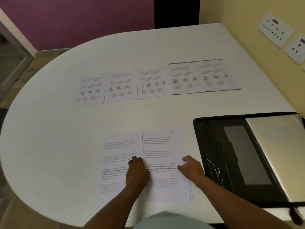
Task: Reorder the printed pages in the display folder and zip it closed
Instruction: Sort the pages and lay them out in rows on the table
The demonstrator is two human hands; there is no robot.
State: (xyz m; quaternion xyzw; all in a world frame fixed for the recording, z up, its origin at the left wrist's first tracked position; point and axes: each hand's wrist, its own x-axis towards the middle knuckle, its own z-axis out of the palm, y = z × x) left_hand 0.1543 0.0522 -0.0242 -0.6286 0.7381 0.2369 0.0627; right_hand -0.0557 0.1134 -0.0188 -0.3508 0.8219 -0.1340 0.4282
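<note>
Black zip display folder [219,156] open at right, five printed white sheets [153,82] rowed far side, near stack [163,162] mid-sort: left hand [137,172] fingers flat pressing pg 10 [118,156], right hand [192,170] loosely curled at stack edge, grip unclear; next prob. lift top pg w/o dragging others.

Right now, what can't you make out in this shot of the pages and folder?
- Head view: page numbers on the far row of pages, too small and blurred.
- Text under the left hand on the page marked 10.
- How many sheets lie in the near stack held at its edge by the right hand.
- Display folder: right corner cut off by the frame; zip unseen.
</note>
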